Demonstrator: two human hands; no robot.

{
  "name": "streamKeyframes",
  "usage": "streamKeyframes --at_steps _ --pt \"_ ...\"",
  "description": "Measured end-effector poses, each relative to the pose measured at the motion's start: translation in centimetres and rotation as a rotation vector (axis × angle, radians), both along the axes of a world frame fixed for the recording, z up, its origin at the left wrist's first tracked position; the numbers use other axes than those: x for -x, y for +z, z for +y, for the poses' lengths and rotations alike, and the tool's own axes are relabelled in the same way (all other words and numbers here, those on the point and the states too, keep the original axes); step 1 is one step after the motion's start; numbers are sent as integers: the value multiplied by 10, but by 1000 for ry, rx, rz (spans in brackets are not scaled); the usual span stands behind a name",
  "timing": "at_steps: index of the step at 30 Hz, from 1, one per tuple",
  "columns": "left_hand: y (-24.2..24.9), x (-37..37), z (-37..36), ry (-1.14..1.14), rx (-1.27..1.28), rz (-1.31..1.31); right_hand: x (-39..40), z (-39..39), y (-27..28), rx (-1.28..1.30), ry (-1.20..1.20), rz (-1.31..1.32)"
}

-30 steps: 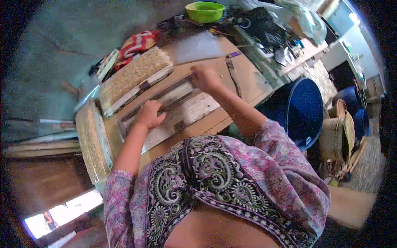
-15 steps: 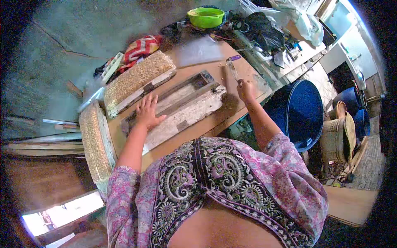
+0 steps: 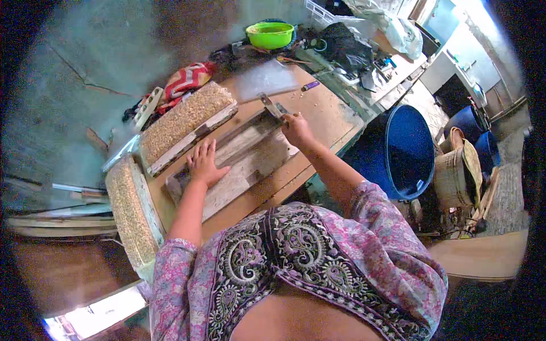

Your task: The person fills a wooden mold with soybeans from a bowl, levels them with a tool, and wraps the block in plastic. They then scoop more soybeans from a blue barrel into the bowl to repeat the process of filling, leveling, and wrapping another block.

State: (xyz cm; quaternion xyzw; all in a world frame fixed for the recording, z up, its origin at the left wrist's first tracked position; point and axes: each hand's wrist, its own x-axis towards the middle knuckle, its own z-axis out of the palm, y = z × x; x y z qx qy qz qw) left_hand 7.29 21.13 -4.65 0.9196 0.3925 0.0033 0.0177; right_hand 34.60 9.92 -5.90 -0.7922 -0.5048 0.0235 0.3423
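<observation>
Concrete floor (image 3: 114,51), cracked and grey, fills the room from 9 to 12 o'clock, with a blue barrel (image 3: 409,150) at 3 o'clock beside the brown wooden table (image 3: 330,111). On the table, a worn wooden mould (image 3: 239,162) lies under the flat, spread left hand (image 3: 203,165), while the right hand (image 3: 297,129) is closed round a scraper blade (image 3: 272,106) at its far end. No writing is legible.

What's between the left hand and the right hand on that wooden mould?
In the head view, only the wooden mould's own weathered boards and channel lie between the flat left hand and the right hand, which grips a flat blade.
</observation>
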Motion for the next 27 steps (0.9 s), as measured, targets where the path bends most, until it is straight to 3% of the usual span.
streamKeyframes --at_steps 3,7,9,12,16,18,20,22,24,26,27 --pt "7 0 -4 2 -3 -7 -6 2 -5 85 17 42" --pt "11 -1 -5 19 1 -1 -27 9 32 225 -33 36" --pt "13 -8 -3 53 27 9 -82 53 31 -52 -164 404" --pt "-1 19 5 34 6 -150 -147 114 48 -241 -84 1230" --pt "5 50 -5 293 -108 -39 -226 202 50 -293 -27 1469" --pt "-6 74 -6 544 53 -220 -255 242 40 -230 -81 1509" --pt "-22 96 -4 583 53 -281 -253 253 51 -285 -17 1540" --pt "-29 103 -1 603 49 -346 -269 276 25 -291 138 1540" --pt "-26 100 -1 622 73 -394 -268 295 19 -306 -77 1550" --pt "-13 93 -4 670 130 -455 -273 304 8 -350 -13 1603" --pt "-12 95 -3 740 111 -328 -278 308 -3 -403 38 1644"
